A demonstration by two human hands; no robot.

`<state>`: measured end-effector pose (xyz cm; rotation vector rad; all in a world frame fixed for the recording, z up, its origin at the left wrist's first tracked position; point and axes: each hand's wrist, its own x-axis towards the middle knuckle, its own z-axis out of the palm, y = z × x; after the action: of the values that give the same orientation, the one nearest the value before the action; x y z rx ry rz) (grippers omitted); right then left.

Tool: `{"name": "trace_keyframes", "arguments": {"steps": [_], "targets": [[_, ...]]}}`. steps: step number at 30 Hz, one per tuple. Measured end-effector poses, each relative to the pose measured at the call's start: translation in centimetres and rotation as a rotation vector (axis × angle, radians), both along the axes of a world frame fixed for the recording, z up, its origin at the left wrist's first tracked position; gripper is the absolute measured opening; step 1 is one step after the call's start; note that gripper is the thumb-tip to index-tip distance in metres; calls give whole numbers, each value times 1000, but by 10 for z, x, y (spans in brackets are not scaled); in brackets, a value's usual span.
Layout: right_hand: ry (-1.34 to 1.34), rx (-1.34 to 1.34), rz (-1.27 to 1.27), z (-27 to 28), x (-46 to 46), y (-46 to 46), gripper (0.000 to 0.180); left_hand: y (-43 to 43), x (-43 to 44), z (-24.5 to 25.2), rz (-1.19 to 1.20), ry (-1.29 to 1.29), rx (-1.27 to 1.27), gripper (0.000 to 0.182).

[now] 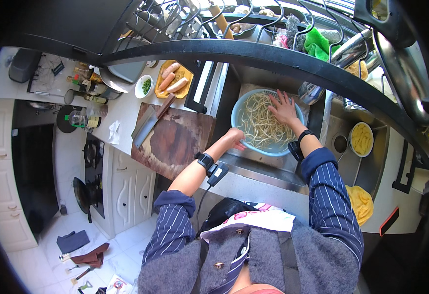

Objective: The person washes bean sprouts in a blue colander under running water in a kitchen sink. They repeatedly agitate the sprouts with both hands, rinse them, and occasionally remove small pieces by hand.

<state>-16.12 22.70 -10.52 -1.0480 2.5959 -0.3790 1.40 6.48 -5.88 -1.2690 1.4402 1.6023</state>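
A light-blue plastic basin stands in the left bowl of a stainless steel sink. It holds clear water and a tangle of long, thin, pale strands, perhaps roots or sprouts; I cannot tell which. My left hand grips the basin's near-left rim, thumb and fingers around the edge. On the far right side, my right hand lies spread over the strands, fingers apart and pointing to the far rim. It grasps nothing that I can see. Both wrists carry black straps with small devices.
Left of the sink, a cleaver lies on a wooden chopping board. Behind are sausages on a yellow tray and a bowl of chopped greens. Potato-like yellow pieces fill a bowl in the right sink. A black rack spans above.
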Motion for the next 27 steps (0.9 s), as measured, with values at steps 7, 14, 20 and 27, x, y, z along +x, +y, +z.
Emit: {"name": "trace_keyframes", "arguments": {"steps": [7, 14, 20, 27], "targets": [[-12, 6, 10, 1, -2, 0, 54, 0, -4, 2, -7, -20, -15, 36], [1, -1, 14, -2, -4, 0, 54, -1, -5, 3, -1, -21, -3, 37], [4, -5, 14, -4, -5, 0, 54, -1, -6, 11, -7, 2, 12, 37], [-31, 13, 24, -3, -7, 0, 54, 0, -7, 14, -22, 16, 14, 38]]}}
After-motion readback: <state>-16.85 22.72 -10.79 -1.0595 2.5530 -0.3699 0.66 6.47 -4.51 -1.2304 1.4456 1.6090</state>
